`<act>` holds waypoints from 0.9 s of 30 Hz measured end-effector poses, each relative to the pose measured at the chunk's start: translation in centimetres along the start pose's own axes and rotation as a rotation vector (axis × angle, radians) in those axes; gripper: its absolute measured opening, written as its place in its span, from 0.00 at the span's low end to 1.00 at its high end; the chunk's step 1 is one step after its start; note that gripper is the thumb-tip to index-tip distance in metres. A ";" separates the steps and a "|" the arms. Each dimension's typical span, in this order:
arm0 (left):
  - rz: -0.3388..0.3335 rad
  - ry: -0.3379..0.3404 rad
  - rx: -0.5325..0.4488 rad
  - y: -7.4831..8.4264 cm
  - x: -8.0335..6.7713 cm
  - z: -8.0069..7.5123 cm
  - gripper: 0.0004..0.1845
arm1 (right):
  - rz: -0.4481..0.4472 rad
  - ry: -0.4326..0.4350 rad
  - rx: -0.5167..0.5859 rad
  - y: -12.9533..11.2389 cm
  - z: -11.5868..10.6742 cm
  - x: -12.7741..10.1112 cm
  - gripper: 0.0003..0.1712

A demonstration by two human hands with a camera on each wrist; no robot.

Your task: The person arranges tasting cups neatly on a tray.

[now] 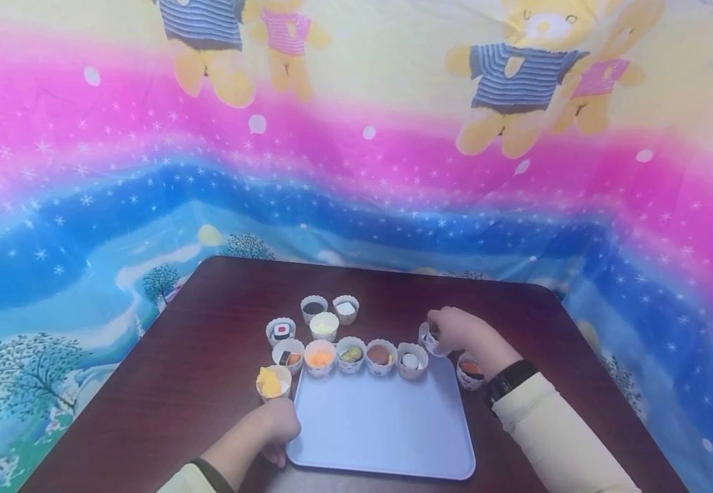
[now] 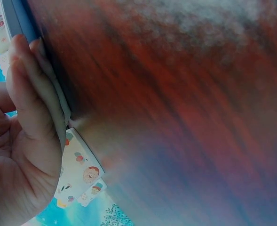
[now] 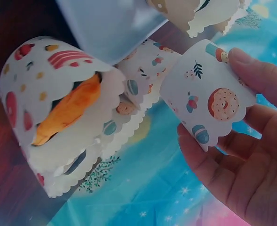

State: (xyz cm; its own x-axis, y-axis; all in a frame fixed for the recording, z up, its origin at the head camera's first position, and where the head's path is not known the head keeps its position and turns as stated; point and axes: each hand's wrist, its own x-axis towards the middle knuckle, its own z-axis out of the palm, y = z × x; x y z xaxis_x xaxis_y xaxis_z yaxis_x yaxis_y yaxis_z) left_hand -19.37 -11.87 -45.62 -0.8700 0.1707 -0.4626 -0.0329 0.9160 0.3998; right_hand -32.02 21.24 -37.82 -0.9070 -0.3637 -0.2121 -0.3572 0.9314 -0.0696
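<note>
Gripping a paper cupcake cup [image 1: 428,338] printed with a doughnut, the right hand [image 1: 455,332] sits at the upper right corner of the pale blue tray [image 1: 381,424], right of centre in the head view. The right wrist view shows its thumb and fingers [image 3: 251,70] curled round the cup's wall [image 3: 209,99], pinching it by the side — probably so that whatever is inside stays level.

Just below that hand, off the tray's right edge, stands a cup holding an orange piece [image 1: 471,370], the same one that fills the left of the right wrist view [image 3: 67,113].

The left hand [image 1: 276,428] lies at the tray's lower left corner. In the left wrist view its fingers [image 2: 32,89] are straight and pressed flat against the tray's edge, holding nothing; this looks like a way to steady the tray on the dark wooden table [image 1: 165,370].

Along the tray's top edge runs a row of filled cups, among them an orange-filled one [image 1: 320,357] and a brown-filled one [image 1: 380,355]. A cup of yellow pieces [image 1: 272,382] stands just above the left hand — close to it, apparently not touching.
</note>
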 end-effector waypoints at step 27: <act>-0.030 0.002 -0.030 0.0 0.2 0.1 0.06 | 0.050 -0.008 0.053 -0.3 4.6 -1.5 0.38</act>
State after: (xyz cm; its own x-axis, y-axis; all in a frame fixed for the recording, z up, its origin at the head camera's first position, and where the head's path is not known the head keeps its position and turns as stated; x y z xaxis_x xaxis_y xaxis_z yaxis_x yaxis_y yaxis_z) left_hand -19.49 -11.77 -45.76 -0.8696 0.1427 -0.4726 -0.0736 0.9092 0.4099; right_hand -29.51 21.56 -41.93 -0.9215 -0.3169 -0.2246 -0.2990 0.9478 -0.1106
